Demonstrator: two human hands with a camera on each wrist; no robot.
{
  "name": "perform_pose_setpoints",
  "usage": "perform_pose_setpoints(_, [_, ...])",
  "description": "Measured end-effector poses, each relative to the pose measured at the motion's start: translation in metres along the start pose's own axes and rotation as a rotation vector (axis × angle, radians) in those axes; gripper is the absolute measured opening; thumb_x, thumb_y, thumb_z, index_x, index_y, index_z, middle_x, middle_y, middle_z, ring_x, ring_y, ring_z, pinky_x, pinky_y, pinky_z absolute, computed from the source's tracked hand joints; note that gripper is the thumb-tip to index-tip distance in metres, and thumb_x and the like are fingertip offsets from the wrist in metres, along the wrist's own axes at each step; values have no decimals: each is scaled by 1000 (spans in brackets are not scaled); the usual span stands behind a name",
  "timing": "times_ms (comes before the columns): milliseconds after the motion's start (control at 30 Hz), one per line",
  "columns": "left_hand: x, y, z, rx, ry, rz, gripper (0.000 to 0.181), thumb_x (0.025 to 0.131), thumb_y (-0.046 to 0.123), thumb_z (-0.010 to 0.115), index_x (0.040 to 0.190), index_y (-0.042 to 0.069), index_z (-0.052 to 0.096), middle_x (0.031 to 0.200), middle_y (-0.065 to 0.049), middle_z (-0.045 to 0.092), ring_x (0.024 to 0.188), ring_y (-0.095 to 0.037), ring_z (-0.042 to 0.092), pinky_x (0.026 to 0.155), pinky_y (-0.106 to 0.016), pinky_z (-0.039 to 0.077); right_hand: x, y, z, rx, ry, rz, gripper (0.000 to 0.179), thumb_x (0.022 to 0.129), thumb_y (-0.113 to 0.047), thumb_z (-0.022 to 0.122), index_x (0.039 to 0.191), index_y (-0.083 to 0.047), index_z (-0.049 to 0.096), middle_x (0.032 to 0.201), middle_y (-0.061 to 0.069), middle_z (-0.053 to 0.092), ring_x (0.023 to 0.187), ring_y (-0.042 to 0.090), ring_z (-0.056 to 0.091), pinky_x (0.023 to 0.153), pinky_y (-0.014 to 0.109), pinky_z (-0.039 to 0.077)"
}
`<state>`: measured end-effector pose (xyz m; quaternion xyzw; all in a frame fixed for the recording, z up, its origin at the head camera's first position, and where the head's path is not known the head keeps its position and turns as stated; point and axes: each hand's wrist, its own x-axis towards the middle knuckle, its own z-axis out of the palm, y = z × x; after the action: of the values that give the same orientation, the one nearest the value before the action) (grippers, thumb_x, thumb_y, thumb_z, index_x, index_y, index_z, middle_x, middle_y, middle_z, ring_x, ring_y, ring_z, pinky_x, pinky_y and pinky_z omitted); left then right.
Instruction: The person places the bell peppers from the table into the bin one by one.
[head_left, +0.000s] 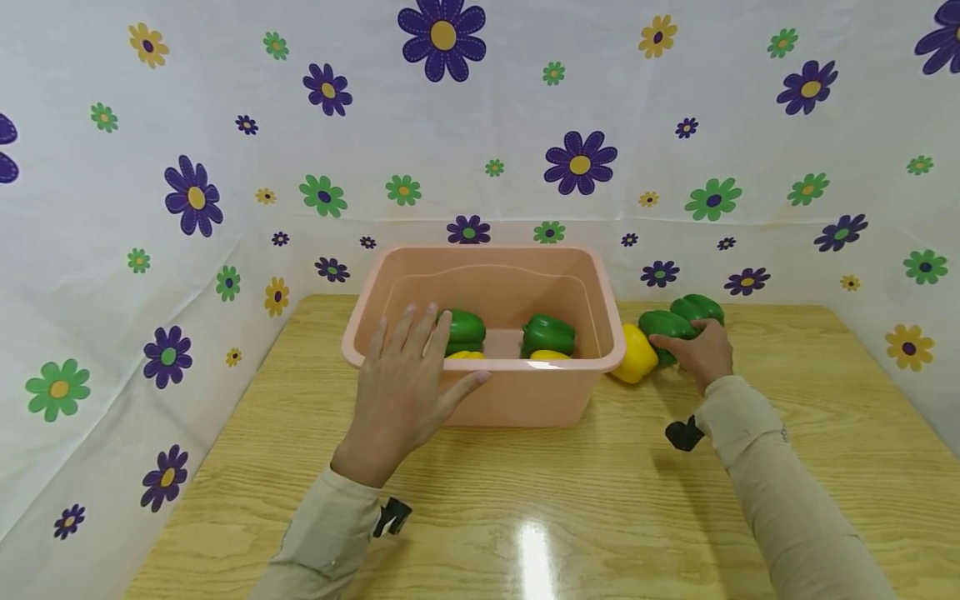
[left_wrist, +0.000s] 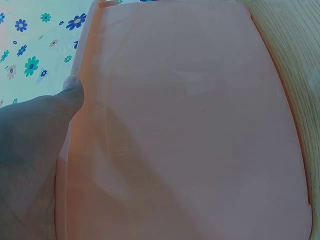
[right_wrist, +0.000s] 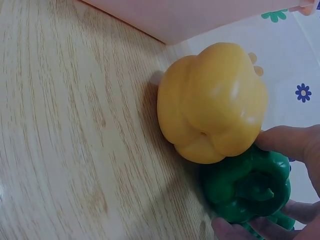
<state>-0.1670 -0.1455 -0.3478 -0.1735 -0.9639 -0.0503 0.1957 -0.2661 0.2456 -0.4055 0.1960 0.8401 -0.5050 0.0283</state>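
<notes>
My left hand [head_left: 405, 383], fingers straight and spread, lies over the front left rim of a pink plastic tub [head_left: 525, 396]; its thumb is at the rim in the left wrist view. To the tub's right, my right hand [head_left: 705, 354] grips a green bell pepper [right_wrist: 250, 187], thumb on one side and fingers on the other. A yellow bell pepper [right_wrist: 212, 100] sits against that green one, beside the tub. Just behind is another green bell pepper [head_left: 697, 308]. Inside the tub are a left green pepper [head_left: 465, 329], a right green pepper [head_left: 549, 335] and two partly hidden yellow ones.
Everything stands on a wooden table [head_left: 480, 492]. A white cloth with printed flowers [head_left: 480, 108] hangs behind and along both sides. Black mounts show at the left wrist [head_left: 392, 517] and the right wrist [head_left: 684, 433].
</notes>
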Motion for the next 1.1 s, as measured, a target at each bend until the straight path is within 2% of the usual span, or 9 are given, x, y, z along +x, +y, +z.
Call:
perform_pose_setpoints(433, [0, 0, -1, 12, 2, 6, 90, 95, 71, 47, 154, 3, 42, 159, -17, 39, 148, -39, 30, 120, -60, 17, -3, 2, 1, 49, -22, 6, 91, 95, -29, 70, 156, 8, 14, 159, 34, 18, 139, 49, 33, 109, 53, 42])
perform_pose_setpoints(1100, [1, 1, -2, 18, -5, 1, 89, 95, 70, 49, 154, 3, 42, 159, -17, 39, 148, -40, 31, 120, -60, 18, -2, 5, 4, 108, -19, 20, 92, 95, -29, 71, 156, 5, 11, 161, 32, 14, 142, 47, 32, 108, 51, 43])
